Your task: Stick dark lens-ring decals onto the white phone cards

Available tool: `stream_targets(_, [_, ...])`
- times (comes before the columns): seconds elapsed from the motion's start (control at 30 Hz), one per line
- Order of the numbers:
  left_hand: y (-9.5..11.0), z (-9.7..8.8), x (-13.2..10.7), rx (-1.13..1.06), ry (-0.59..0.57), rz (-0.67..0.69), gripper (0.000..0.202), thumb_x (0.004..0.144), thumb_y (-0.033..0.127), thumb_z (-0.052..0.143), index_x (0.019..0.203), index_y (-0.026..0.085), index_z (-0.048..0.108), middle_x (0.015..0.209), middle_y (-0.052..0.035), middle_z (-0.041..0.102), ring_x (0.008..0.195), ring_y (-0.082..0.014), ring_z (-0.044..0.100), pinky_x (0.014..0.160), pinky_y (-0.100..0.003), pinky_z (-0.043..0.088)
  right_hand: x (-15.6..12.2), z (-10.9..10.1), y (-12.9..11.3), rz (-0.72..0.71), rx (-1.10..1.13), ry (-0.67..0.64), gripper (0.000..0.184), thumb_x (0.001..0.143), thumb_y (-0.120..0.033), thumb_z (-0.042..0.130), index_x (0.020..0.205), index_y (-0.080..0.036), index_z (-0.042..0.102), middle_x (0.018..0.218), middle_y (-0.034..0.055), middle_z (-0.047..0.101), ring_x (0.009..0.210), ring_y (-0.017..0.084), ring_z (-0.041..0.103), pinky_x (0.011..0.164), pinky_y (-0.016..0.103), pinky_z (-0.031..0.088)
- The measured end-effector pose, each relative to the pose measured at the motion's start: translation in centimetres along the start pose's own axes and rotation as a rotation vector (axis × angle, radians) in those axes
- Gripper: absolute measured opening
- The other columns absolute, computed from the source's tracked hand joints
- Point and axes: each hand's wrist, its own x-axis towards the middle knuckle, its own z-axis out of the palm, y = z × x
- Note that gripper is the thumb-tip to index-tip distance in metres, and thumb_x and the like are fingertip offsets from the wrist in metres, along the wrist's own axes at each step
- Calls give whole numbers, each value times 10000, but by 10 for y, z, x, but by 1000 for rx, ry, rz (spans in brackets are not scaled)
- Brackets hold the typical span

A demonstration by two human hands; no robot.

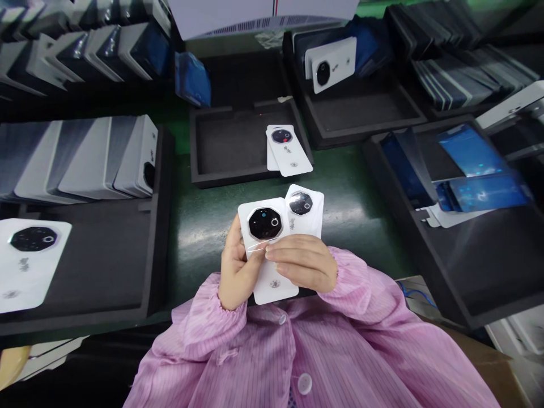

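A white phone back cover with a dark octagonal camera area is held upright in front of my chest. My left hand grips it from the left side, thumb across its face. Fingertips of my right hand are pinched together over the cover's middle. At them, just below the camera area, shows a thin clear film with a bright edge. Behind the right hand, a second white back cover lies on the green table, its lower part hidden.
Ahead, a black tray carries overlapping white covers on its right rim. The left tray bears a row of upright covers and a loose one. Blue films lie in the right tray.
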Motion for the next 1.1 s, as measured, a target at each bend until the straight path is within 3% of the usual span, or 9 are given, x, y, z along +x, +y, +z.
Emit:
stream_targets(0.07, [3,2,-1,-24,20,-74,675,837,325,668,1433,297,352,978,-45,742,794,-201,723,678,-308,600,-2,-2,1,108,-122,45,353,854,-92,574,1194,-184,546,1042,79,713,1084,188,660,875,365,590])
stream_targets(0.17, [7,4,-4,-68,41,-180,724,803,335,703,1429,308,339,1022,-48,739,728,-193,723,596,-282,597,-3,-17,14,469,-303,237,548,808,-159,657,1319,-202,463,1287,143,599,1226,253,569,982,465,523])
stream_targets(0.27, [9,5,-5,-84,58,-249,730,789,350,717,1422,325,353,1082,-45,728,801,-208,729,650,-287,603,8,-55,52,727,-172,394,389,824,-290,670,1179,-170,566,1171,141,662,1098,224,649,913,348,565])
stream_targets(0.37, [12,6,-4,-83,50,-265,766,762,378,738,1426,312,363,1108,-60,723,852,-235,728,694,-311,605,47,-108,104,714,-135,471,305,845,-405,628,1006,-146,604,869,81,722,761,134,710,704,212,590])
stream_targets(0.53, [15,6,-5,-84,47,-257,778,747,385,748,1425,320,372,1189,-69,694,946,-258,715,776,-343,597,154,-166,174,767,9,594,299,880,-342,592,1113,-158,558,973,46,686,694,72,660,605,179,548])
stream_targets(0.7, [8,3,-2,-123,78,-288,857,708,394,774,1445,294,348,1180,-99,696,950,-287,713,758,-363,602,222,-166,197,829,301,806,185,835,-258,634,994,-185,572,849,-37,624,632,43,592,568,171,463])
stream_targets(0.83, [3,1,2,-136,60,-291,857,719,383,767,1454,271,342,1210,-121,679,1005,-299,695,799,-371,589,238,-164,195,866,419,894,62,855,-218,570,847,-158,582,718,-57,590,622,28,548,585,178,401])
stream_targets(1.0, [5,0,3,-162,3,-275,826,755,387,738,1457,271,318,1175,-115,695,978,-294,705,810,-392,586,259,-173,209,1022,456,960,169,895,-201,441,739,-170,499,582,-80,466,539,46,441,590,222,395])
stream_targets(1.1, [6,0,3,-187,9,-232,761,763,377,732,1421,265,367,1188,-104,689,1033,-281,686,861,-387,568,245,-155,225,1158,416,966,209,900,-170,407,695,-195,437,558,-75,409,528,72,419,589,249,406])
